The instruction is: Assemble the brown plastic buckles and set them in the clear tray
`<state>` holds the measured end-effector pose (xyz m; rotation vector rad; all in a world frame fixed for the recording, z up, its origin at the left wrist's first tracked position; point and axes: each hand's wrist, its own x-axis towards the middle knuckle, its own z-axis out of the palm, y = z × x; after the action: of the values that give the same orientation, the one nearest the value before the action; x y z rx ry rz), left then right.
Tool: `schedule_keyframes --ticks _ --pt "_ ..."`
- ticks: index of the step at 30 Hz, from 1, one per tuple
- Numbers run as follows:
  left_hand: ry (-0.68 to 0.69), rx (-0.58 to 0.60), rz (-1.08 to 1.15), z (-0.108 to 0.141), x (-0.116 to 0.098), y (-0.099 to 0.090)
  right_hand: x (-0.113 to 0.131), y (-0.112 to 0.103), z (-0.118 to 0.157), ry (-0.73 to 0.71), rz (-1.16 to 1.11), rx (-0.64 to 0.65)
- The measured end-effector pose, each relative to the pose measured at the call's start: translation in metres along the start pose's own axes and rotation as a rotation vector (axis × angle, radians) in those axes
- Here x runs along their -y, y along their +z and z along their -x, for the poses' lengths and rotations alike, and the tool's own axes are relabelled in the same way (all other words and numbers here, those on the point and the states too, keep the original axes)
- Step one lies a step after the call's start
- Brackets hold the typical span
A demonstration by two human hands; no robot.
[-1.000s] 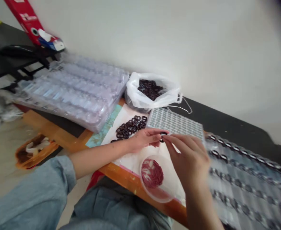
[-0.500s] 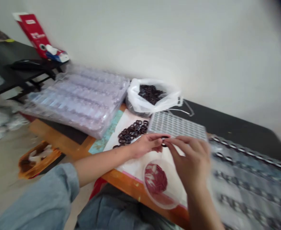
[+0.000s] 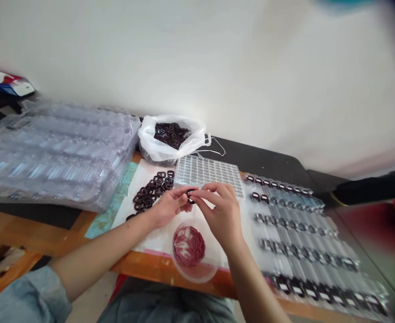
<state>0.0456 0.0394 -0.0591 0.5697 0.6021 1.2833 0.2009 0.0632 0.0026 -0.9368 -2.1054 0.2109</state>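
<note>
Orange wooden tabletop [image 3: 170, 269] runs across the frame, with a black-topped bench [image 3: 261, 161] behind it against a white wall [image 3: 197, 58]. Left: large stack of clear plastic blister trays [image 3: 56, 152], its right edge just beside a white paper sheet [image 3: 133, 229]. Right: clear blister trays with rows of dark buckles [image 3: 294, 237], running down past the tabletop's front edge in view. At the back, a white plastic bag of dark rectangular rings [image 3: 170, 137] sits behind a grey gridded plastic tray [image 3: 207, 172], whose right corner is just beside the loaded trays. On the paper, a loose pile of dark rectangular rings [image 3: 153, 190] lies just beyond the left hand [image 3: 170, 206]. A round clear plastic tub of pinkish-red strips [image 3: 188, 246] sits near the front edge, below the hands, with a narrow strip of paper between. Left hand and right hand [image 3: 219, 213] are close together, fingers narrow, pinching one small dark rectangular ring [image 3: 190, 196] between them, just below the grid tray's front edge.
</note>
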Motion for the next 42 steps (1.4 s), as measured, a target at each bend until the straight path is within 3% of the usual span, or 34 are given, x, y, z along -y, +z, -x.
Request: schedule_keyframes --ticks 8,15,42 --pt "0.021 0.004 -0.035 -0.001 0.001 -0.003 -0.005 -0.011 0.008 0.01 -0.017 -0.019" --pt "0.009 -0.018 -0.046 -0.001 0.002 -0.003 0.001 -0.006 0.009 -0.083 0.037 0.027" --pt "0.011 -0.023 -0.045 -0.001 0.002 -0.004 -0.006 -0.009 0.017 -0.067 0.06 0.018"
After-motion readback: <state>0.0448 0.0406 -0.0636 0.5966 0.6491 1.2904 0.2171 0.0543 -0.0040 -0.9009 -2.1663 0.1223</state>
